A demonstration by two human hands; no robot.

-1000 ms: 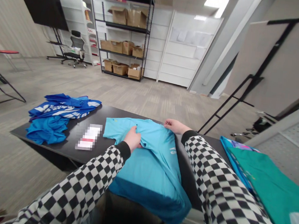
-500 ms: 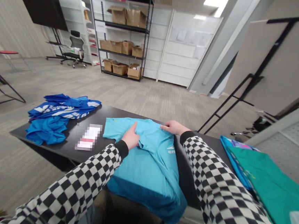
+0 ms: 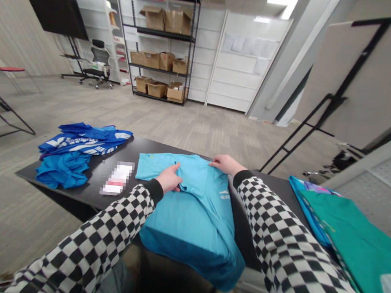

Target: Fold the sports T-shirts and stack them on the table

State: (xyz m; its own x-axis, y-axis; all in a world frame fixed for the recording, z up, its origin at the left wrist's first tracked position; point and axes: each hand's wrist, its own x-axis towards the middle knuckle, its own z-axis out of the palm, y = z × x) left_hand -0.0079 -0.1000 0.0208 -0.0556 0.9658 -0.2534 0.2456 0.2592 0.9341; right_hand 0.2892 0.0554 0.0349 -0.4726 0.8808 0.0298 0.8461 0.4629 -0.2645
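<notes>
A light blue T-shirt [image 3: 188, 223] lies on a dark table [image 3: 76, 184], with its near part hanging over the table's front edge. A printed logo shows on its right side. My left hand [image 3: 168, 179] presses on a fold near the shirt's sleeve, with the fingers closed over the cloth. My right hand [image 3: 226, 164] lies on the far edge of the shirt, holding no visible bunch of cloth. Checkered sleeves cover both forearms.
A heap of blue printed garments [image 3: 79, 143] lies at the table's left, and a pixelated white item [image 3: 117, 178] lies next to the shirt. A teal garment [image 3: 354, 242] lies on my right. Metal shelves with cardboard boxes [image 3: 156, 43] stand beyond.
My left hand has shifted slightly left and the fold beneath it has flattened. My right hand has barely moved. The whole view has tilted slightly.
</notes>
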